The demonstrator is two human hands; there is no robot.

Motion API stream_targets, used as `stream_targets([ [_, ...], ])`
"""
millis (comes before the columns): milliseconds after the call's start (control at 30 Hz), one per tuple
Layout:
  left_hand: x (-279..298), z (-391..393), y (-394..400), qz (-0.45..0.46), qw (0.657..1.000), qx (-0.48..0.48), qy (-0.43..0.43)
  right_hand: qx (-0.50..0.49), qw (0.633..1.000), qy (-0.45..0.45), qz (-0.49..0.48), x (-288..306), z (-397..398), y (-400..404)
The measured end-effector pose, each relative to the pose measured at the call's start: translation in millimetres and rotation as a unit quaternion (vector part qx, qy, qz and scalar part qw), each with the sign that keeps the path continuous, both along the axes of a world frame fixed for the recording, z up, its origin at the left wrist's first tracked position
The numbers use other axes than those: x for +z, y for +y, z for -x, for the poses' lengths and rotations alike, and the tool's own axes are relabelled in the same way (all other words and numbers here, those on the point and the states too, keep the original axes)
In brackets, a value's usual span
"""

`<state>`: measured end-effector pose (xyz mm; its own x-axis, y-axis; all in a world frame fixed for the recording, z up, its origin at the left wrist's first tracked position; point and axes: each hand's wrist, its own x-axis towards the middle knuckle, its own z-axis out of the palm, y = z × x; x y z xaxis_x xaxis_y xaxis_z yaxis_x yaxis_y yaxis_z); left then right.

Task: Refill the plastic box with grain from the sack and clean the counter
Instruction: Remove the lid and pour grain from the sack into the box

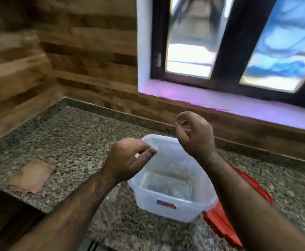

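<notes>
A clear plastic box (173, 201) with a small red and blue label stands open on the granite counter (75, 142). Only a thin layer of grain shows at its bottom. My left hand (128, 160) hovers over the box's left rim, fingers loosely curled, holding nothing that I can see. My right hand (193, 133) is raised above the far rim with thumb and fingertips pinched together; whether a few grains are in the pinch is too blurred to tell. The sack is out of view.
A red lid (226, 221) lies on the counter under and to the right of the box. A beige cloth (31, 176) lies at the left near the counter's front edge. Wood-panelled walls meet behind; a window with a white sill (220, 104) is at the right.
</notes>
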<state>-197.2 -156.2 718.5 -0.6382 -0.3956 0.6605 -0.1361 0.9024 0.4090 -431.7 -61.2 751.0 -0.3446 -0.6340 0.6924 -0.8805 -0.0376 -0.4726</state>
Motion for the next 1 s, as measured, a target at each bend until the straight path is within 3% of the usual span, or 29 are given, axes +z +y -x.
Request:
stream_targets([
  [200,100.1,-80.6,-129.7,0.104,0.981,0.158,0.037,0.068,0.994,0.084,-0.018,96.4,-59.3,-146.9],
  [467,279.0,-201.6,-309.0,0.11,0.931,0.333,0.101,0.083,0.974,0.205,-0.048,288.3,-179.3,-371.7],
  [633,359.7,-284.4,-405.3,0.129,0.899,0.404,0.111,0.06,0.965,0.251,-0.054,380.5,-235.5,-489.6],
  [867,431.7,-347.8,-506.0,0.097,0.864,0.478,0.124,0.036,0.945,0.312,-0.092,441.4,-293.4,-628.2],
  [1000,458.6,-356.6,-540.6,0.088,0.877,0.457,0.12,0.093,0.958,0.247,-0.111,466.5,-315.4,-696.3],
])
